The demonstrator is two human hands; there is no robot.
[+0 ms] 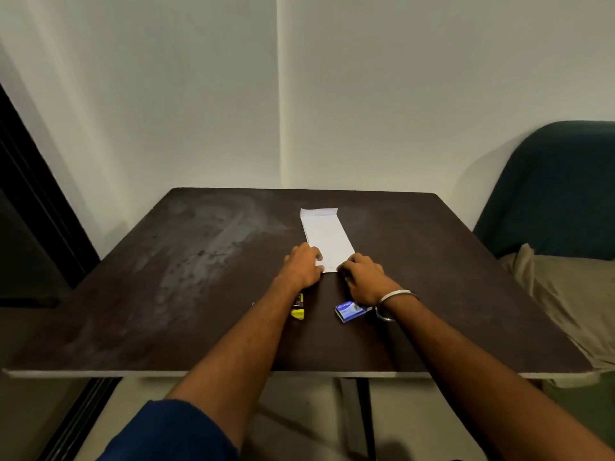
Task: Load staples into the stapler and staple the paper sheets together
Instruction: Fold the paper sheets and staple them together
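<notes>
Head view: dark table (199,294), white wall (199,94).

A single head-worn wide-angle camera looks forward and down from just beyond the near edge of a dark table (206,294), close in, facing the wall (366,94) behind its far edge.

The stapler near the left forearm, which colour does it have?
The stapler is yellow with some black, seen best in the head view; the left forearm partly hides it.

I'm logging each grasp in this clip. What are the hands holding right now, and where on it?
Both hands hold the folded paper at its near end: left hand at the near-left corner, right hand at the near-right corner.
</notes>
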